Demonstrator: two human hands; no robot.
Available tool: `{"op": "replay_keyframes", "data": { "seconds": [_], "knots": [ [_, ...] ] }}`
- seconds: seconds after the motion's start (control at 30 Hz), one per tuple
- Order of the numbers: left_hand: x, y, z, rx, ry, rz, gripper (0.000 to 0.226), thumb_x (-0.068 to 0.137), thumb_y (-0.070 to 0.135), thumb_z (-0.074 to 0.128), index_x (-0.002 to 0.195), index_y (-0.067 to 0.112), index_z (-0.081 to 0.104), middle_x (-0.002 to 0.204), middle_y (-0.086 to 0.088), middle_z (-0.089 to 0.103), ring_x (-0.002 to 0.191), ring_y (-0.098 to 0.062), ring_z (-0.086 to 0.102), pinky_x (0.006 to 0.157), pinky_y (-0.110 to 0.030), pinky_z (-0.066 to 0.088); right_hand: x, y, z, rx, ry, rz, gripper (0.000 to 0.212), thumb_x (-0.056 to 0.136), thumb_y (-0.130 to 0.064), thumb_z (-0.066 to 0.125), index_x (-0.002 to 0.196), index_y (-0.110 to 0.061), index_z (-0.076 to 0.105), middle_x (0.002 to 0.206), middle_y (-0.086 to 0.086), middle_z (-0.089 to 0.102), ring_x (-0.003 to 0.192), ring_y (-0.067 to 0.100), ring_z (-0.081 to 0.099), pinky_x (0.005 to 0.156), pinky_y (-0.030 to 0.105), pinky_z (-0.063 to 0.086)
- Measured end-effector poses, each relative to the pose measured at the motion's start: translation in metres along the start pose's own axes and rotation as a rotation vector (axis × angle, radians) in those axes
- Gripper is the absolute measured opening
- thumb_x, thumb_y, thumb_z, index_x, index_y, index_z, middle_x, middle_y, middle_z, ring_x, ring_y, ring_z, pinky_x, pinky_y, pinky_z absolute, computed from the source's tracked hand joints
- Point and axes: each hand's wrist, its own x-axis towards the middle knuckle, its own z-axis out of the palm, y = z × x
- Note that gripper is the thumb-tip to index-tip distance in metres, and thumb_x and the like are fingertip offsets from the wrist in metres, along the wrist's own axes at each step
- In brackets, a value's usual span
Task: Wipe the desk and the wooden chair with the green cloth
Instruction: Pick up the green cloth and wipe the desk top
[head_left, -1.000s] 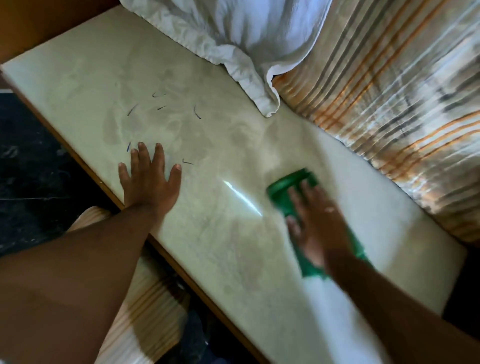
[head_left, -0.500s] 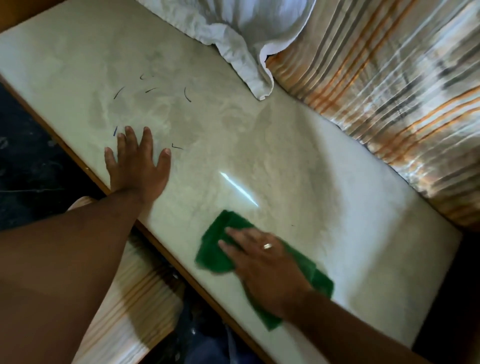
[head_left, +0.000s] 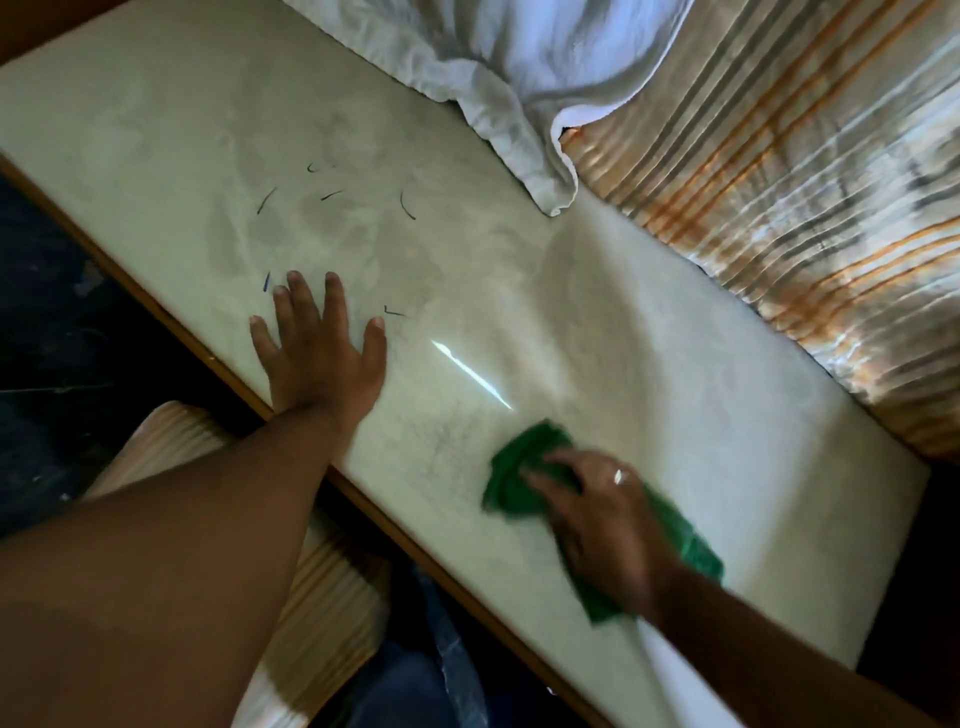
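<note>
The pale marbled desk (head_left: 675, 364) runs diagonally across the view, with a brown front edge. My right hand (head_left: 597, 514) presses flat on the green cloth (head_left: 514, 467) near the desk's front edge; the cloth sticks out ahead of and behind my palm. My left hand (head_left: 317, 348) lies flat on the desk top with fingers spread, holding nothing. Several short dark pen marks (head_left: 408, 205) dot the surface beyond my left hand. The wooden chair (head_left: 322, 613) shows as light slatted wood below the desk edge, partly hidden by my left forearm.
A white crumpled cloth (head_left: 519, 78) lies over the desk's far edge. A striped orange and grey curtain (head_left: 779, 182) hangs along the back right. Dark floor (head_left: 62, 312) shows at the left, beyond the desk edge.
My right hand swept the green cloth from mid-desk toward the front edge, then back slightly to the right. My left hand has stayed planted on the desk.
</note>
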Motion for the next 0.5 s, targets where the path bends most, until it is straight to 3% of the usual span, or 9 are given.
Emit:
{"op": "replay_keyframes", "data": {
  "seconds": [0.03, 0.1, 0.17, 0.27, 0.33, 0.4, 0.5],
  "knots": [
    [-0.001, 0.0, 0.001, -0.005, -0.003, -0.001, 0.076, 0.093, 0.062, 0.018, 0.158, 0.022, 0.013, 0.167, -0.017, 0.009, 0.154, -0.032, 0.006, 0.121, -0.056, 0.002, 0.022, 0.012, -0.007, 0.007, 0.06, 0.088, 0.035, 0.089, -0.018, 0.066, 0.12, -0.035, 0.064, 0.118, -0.011, 0.064, 0.101, 0.019, 0.063, 0.085, 0.031, 0.049],
    [-0.004, 0.0, 0.001, -0.006, -0.018, -0.006, 0.076, 0.094, 0.062, 0.02, 0.159, 0.022, 0.011, 0.167, -0.017, 0.006, 0.154, -0.032, 0.005, 0.121, -0.056, 0.001, 0.075, 0.029, -0.009, -0.116, 0.157, 0.335, 0.038, 0.092, -0.02, 0.059, 0.13, -0.025, 0.061, 0.132, 0.005, 0.059, 0.113, 0.034, 0.057, 0.092, 0.041, 0.045],
    [-0.015, 0.008, 0.001, -0.021, -0.035, 0.01, 0.076, 0.096, 0.06, 0.023, 0.159, 0.021, 0.008, 0.167, -0.018, 0.004, 0.154, -0.033, 0.004, 0.122, -0.057, 0.0, 0.109, 0.042, -0.007, -0.239, 0.154, 0.524, 0.046, 0.097, -0.027, 0.049, 0.142, -0.024, 0.048, 0.149, 0.011, 0.043, 0.131, 0.038, 0.04, 0.104, 0.049, 0.035],
    [-0.025, 0.002, -0.004, -0.066, -0.078, 0.061, 0.075, 0.098, 0.061, 0.022, 0.16, 0.021, 0.005, 0.167, -0.017, -0.001, 0.155, -0.031, -0.001, 0.122, -0.054, -0.004, 0.147, 0.021, 0.011, -0.257, 0.1, 0.627, 0.056, 0.098, -0.037, 0.037, 0.152, -0.027, 0.028, 0.161, 0.01, 0.022, 0.146, 0.034, 0.018, 0.117, 0.05, 0.018],
    [-0.017, -0.006, -0.012, -0.154, -0.089, 0.103, 0.075, 0.098, 0.062, 0.021, 0.16, 0.022, 0.009, 0.168, -0.015, 0.0, 0.155, -0.028, -0.002, 0.122, -0.048, -0.009, 0.165, 0.007, 0.019, -0.287, 0.088, 0.596, 0.059, 0.097, -0.04, 0.035, 0.154, -0.025, 0.023, 0.162, 0.011, 0.018, 0.147, 0.035, 0.014, 0.118, 0.05, 0.014],
    [0.022, -0.027, -0.027, -0.198, 0.001, 0.143, 0.073, 0.097, 0.059, 0.025, 0.159, 0.021, 0.016, 0.167, -0.016, 0.006, 0.155, -0.03, 0.002, 0.121, -0.043, -0.011, 0.196, -0.018, 0.026, -0.3, 0.066, 0.521, 0.061, 0.098, -0.04, 0.034, 0.154, -0.023, 0.022, 0.163, 0.012, 0.016, 0.148, 0.035, 0.014, 0.118, 0.05, 0.014],
    [0.105, -0.08, -0.055, -0.101, 0.145, 0.149, 0.068, 0.101, 0.051, 0.032, 0.159, 0.018, 0.018, 0.167, -0.018, 0.008, 0.154, -0.033, 0.004, 0.122, -0.046, -0.009, 0.22, -0.08, 0.052, -0.318, 0.029, 0.311, 0.062, 0.097, -0.04, 0.035, 0.154, -0.019, 0.023, 0.162, 0.014, 0.018, 0.147, 0.037, 0.017, 0.117, 0.05, 0.018]
  ]
}}
